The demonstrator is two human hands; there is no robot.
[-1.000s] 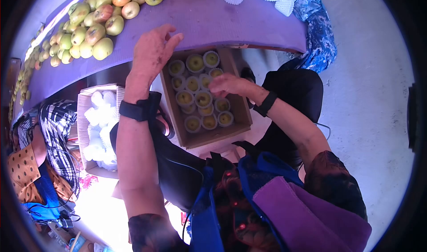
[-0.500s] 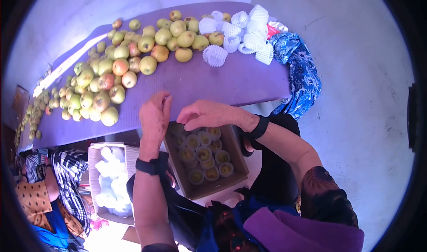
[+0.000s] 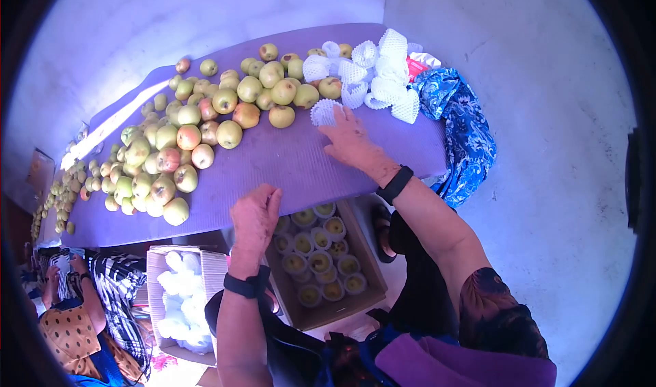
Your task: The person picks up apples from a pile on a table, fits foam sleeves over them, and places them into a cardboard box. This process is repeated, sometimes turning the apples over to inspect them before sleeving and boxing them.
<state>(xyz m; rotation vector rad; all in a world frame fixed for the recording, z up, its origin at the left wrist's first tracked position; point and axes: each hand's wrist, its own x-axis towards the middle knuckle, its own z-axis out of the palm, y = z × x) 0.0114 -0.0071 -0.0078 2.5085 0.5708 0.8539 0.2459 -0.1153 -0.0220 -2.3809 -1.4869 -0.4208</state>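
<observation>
On the purple table (image 3: 273,168), my right hand (image 3: 355,141) reaches out with its fingers spread, its fingertips touching a white foam net (image 3: 324,112). My left hand (image 3: 255,213) hovers by the table's front edge with its fingers curled; nothing shows in it. Many green and reddish apples (image 3: 164,135) lie loose to the left and behind. More white foam nets (image 3: 391,69) are heaped at the right of the table. Below the edge stands a cardboard box (image 3: 348,309) holding several apples in foam nets.
A second carton (image 3: 156,284) with white foam nets stands at the lower left. Beside it sits another person (image 3: 72,325) in dotted orange clothing. Blue patterned cloth (image 3: 461,127) hangs off the table's right end. A sandal (image 3: 385,240) is by the box.
My right hand has moved from above the box up to the foam net on the table. My left hand has shifted slightly right and down, and the whole view has tilted.
</observation>
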